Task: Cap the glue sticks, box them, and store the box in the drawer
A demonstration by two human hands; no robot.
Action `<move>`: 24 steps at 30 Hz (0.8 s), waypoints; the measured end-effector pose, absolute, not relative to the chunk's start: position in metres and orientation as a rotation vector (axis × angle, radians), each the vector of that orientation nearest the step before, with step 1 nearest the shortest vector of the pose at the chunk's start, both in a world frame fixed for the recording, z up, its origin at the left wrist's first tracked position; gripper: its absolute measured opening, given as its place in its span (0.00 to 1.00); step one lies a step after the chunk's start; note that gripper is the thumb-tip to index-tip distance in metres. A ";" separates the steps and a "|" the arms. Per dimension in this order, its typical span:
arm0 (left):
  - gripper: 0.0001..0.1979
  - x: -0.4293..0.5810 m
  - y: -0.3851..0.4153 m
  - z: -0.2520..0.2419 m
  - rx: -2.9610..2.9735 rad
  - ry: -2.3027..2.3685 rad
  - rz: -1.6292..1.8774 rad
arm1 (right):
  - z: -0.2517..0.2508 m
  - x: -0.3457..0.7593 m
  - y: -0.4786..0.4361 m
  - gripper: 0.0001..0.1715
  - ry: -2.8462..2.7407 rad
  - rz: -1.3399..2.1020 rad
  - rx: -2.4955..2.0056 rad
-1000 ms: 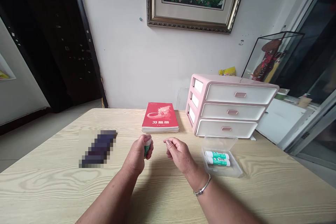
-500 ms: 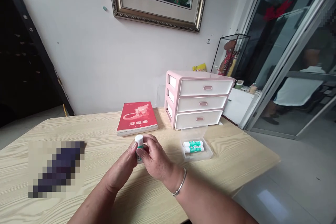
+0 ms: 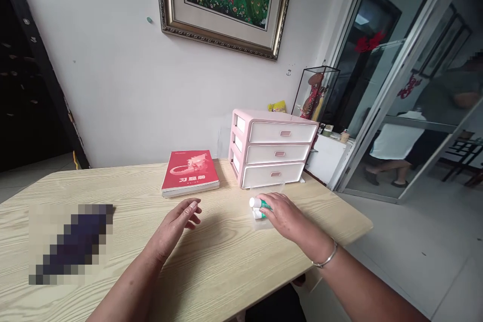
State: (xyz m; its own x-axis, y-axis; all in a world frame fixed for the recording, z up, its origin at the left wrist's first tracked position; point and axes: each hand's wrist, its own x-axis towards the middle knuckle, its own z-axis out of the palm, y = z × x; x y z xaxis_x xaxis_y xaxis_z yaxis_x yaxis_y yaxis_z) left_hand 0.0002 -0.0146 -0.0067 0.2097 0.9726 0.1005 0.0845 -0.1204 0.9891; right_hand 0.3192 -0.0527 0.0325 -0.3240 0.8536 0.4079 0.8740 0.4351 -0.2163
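My right hand [image 3: 289,215] grips a white-capped glue stick [image 3: 257,203] with a green label, low over a clear plastic box [image 3: 260,224]. The white end of another glue stick [image 3: 258,213] shows just beneath it. My hand covers much of the box, so the rest of its contents is hidden. Over the table, left of the box, my left hand [image 3: 176,227] is empty, its fingers slightly curled and apart. Behind it lies a red book [image 3: 190,171].
A pink and white drawer unit [image 3: 277,154] stands behind the box at the wall. On the left of the wooden table [image 3: 136,201] is a pixelated dark patch [image 3: 77,241]. Through the glass door [image 3: 392,171] a person's legs [image 3: 387,168] show.
My right hand has carried the glue stick from between both hands rightward to the box, tipping it onto its side. My left hand has let go. The view has shifted right.
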 end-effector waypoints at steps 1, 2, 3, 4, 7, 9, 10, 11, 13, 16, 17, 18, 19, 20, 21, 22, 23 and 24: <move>0.29 0.001 -0.015 -0.007 1.467 1.081 1.080 | 0.030 0.329 -0.054 0.13 -2.268 -0.081 -1.506; 0.29 0.001 -0.014 -0.008 1.486 1.098 1.078 | 0.028 0.336 -0.055 0.13 -2.299 -0.097 -1.544; 0.29 0.000 -0.013 -0.009 1.509 1.117 1.078 | 0.025 0.342 -0.055 0.14 -2.323 -0.107 -1.574; 0.29 -0.001 -0.012 -0.011 1.536 1.135 1.079 | 0.023 0.346 -0.056 0.14 -2.341 -0.108 -1.598; 0.28 -0.006 -0.007 -0.018 1.625 1.193 1.081 | 0.019 0.350 -0.054 0.14 -2.376 -0.058 -1.639; 0.27 -0.009 -0.006 -0.021 1.678 1.231 1.076 | 0.017 0.350 -0.052 0.14 -2.392 -0.021 -1.648; 0.26 -0.010 -0.005 -0.022 1.700 1.250 1.069 | 0.016 0.349 -0.051 0.14 -2.402 -0.010 -1.653; 0.26 -0.010 -0.005 -0.022 1.717 1.271 1.059 | 0.014 0.349 -0.050 0.15 -2.412 -0.007 -1.660; 0.26 -0.011 -0.006 -0.021 1.732 1.307 1.044 | 0.011 0.350 -0.049 0.16 -2.429 -0.010 -1.667; 0.26 -0.011 -0.008 -0.020 1.741 1.340 1.035 | 0.005 0.352 -0.049 0.15 -2.417 -0.038 -1.599; 0.27 -0.011 -0.009 -0.020 1.744 1.349 1.032 | 0.004 0.353 -0.050 0.15 -2.398 -0.052 -1.569; 0.27 -0.011 -0.009 -0.020 1.745 1.358 1.029 | 0.003 0.354 -0.051 0.15 -2.372 -0.063 -1.542; 0.27 -0.011 -0.010 -0.020 1.742 1.368 1.028 | 0.002 0.355 -0.053 0.15 -2.338 -0.073 -1.525; 0.27 -0.010 -0.010 -0.020 1.737 1.375 1.030 | 0.002 0.354 -0.054 0.15 -2.299 -0.080 -1.516; 0.28 -0.010 -0.010 -0.021 1.734 1.381 1.033 | 0.003 0.354 -0.056 0.16 -2.270 -0.082 -1.504; 0.28 -0.009 -0.010 -0.021 1.733 1.385 1.033 | 0.003 0.352 -0.058 0.16 -2.252 -0.084 -1.488; 0.28 -0.008 -0.010 -0.021 1.737 1.390 1.029 | 0.003 0.350 -0.060 0.17 -2.248 -0.092 -1.467; 0.28 -0.007 -0.011 -0.021 1.745 1.397 1.018 | 0.003 0.347 -0.062 0.17 -2.261 -0.102 -1.441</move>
